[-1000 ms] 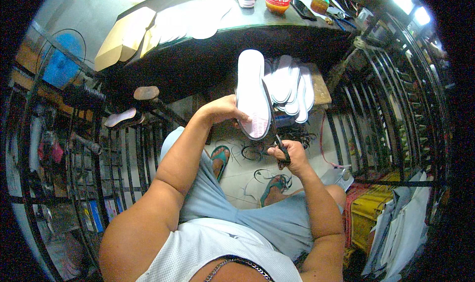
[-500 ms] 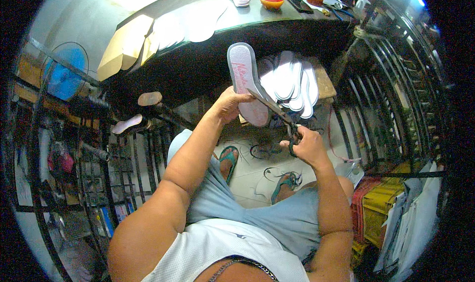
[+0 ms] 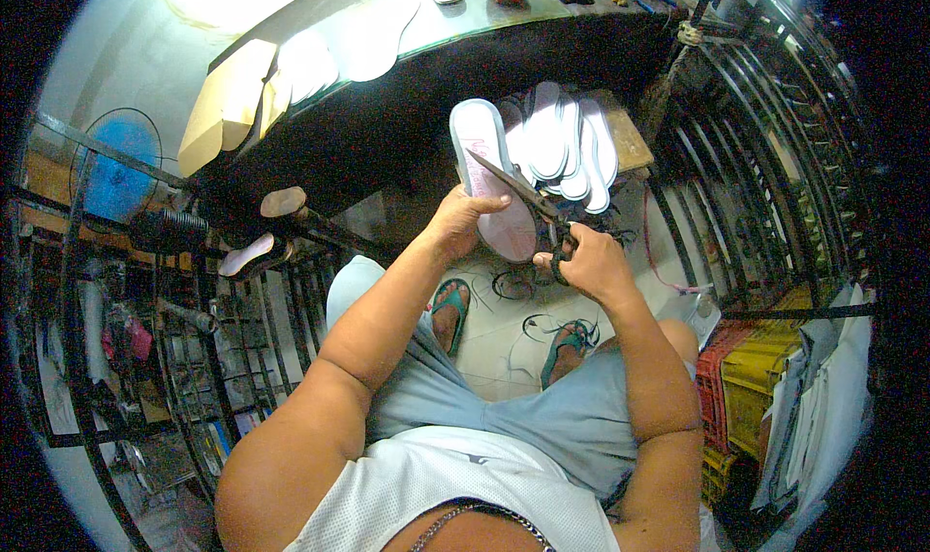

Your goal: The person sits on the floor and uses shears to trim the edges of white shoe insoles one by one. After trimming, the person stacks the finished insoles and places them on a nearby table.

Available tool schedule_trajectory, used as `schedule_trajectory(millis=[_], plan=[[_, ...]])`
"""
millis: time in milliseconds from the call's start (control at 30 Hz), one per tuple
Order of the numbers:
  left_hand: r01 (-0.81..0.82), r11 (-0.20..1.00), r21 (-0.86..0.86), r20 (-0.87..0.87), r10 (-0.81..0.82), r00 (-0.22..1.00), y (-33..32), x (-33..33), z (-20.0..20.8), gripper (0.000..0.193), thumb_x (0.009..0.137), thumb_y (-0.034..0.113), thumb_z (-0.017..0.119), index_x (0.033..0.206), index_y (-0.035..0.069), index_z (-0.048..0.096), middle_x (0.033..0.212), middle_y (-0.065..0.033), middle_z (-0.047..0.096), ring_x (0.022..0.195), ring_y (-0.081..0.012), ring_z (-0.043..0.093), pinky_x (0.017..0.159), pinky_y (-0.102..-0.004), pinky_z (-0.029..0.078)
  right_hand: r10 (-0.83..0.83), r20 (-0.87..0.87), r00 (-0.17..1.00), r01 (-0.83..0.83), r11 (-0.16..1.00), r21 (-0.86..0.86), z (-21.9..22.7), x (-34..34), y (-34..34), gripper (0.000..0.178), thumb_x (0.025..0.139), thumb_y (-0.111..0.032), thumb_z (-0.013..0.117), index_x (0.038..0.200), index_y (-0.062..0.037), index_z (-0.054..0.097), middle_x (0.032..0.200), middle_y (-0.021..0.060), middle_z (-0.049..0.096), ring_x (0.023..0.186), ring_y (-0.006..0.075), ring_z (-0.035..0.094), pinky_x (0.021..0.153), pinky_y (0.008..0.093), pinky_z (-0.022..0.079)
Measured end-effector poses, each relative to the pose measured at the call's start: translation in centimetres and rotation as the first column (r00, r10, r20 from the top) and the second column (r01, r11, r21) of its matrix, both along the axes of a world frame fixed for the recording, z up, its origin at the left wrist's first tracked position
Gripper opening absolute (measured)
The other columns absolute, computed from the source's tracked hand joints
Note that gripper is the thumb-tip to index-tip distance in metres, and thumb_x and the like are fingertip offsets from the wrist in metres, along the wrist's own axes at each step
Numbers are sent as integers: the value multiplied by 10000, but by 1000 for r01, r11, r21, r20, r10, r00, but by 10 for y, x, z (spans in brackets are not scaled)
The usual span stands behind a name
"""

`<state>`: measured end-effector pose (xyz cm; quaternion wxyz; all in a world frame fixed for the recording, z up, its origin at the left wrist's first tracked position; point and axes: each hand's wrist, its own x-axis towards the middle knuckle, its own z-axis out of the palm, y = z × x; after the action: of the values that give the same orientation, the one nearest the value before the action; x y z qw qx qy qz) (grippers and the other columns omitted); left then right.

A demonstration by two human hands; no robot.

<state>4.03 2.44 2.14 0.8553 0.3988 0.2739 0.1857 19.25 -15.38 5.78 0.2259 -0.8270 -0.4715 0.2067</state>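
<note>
A: So, hands?
B: Left hand [image 3: 463, 221] grips a white insole [image 3: 492, 179], centre frame, held upright w/ thumb across its face. Right hand [image 3: 586, 261] closed in the loops of scissors [image 3: 528, 199], blades angled up-left, lying across the insole.
A: Around it?
B: Stack of insoles [image 3: 567, 145] on a stool just behind, upper centre. Table [image 3: 407, 77] above. Blue fan [image 3: 111, 169] at left.

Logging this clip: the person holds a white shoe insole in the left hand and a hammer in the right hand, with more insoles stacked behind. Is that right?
Not quite. In the head view the right hand holds scissors, not a hammer, with the blades at the white shoe insole. The left hand does hold it, and more insoles are stacked behind.
</note>
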Motion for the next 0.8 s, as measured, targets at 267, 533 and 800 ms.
schedule_trajectory(millis=[267, 533, 800], plan=[[-106, 992, 69, -21, 107, 994, -16, 4, -25, 420, 835, 115, 726, 1212, 32, 563, 1157, -113, 650, 1087, -291, 612, 991, -470, 455, -43, -88, 995, 42, 999, -13, -5, -14, 3, 599, 684, -598, 787, 762, -33, 606, 712, 174, 663, 731, 380, 658, 683, 467, 505], [-187, 982, -32, 91, 190, 978, -34, 8, -30, 366, 908, 220, 695, 1225, 95, 562, 1103, -67, 668, 1018, -240, 633, 907, -415, 495, -56, -128, 990, 63, 997, 51, -7, -31, 4, 595, 715, -613, 764, 755, -35, 623, 702, 195, 667, 729, 410, 667, 667, 487, 512], [-205, 976, -75, 130, 214, 968, -38, 5, -27, 419, 926, 252, 671, 1277, 96, 506, 1148, -64, 636, 1053, -239, 611, 915, -418, 499, -36, -176, 984, 49, 996, 73, -2, -39, 4, 483, 795, -507, 747, 887, -39, 675, 688, 195, 659, 682, 398, 657, 633, 475, 498]])
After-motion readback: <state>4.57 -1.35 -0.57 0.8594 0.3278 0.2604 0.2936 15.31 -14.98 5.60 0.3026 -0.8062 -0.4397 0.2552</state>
